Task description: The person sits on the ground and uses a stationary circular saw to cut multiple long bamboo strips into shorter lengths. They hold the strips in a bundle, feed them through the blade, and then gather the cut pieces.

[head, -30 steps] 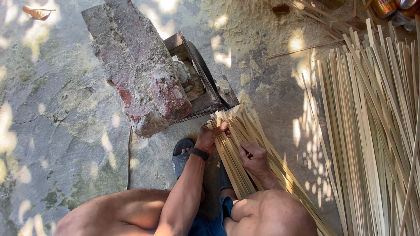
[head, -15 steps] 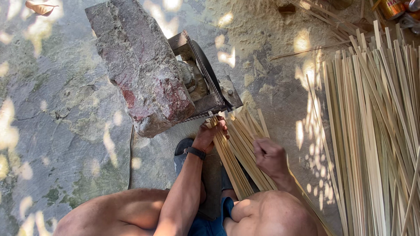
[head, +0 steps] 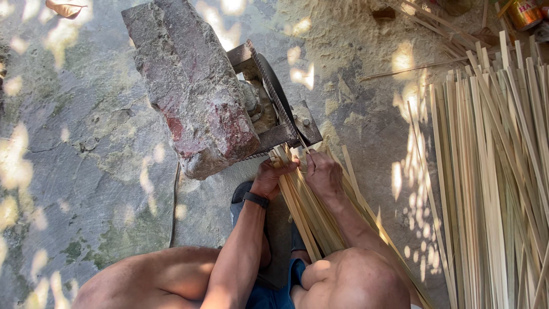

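- The left hand (head: 270, 177) is closed around the bundle of thin pale bamboo strips (head: 311, 217), close to the metal wheel device (head: 280, 109).
- The right hand (head: 323, 174) presses on the same bundle with its fingers curled.
- The strips lie between the knees.

Single head view, steep downward, close over knees, stone ground (head: 86, 171).
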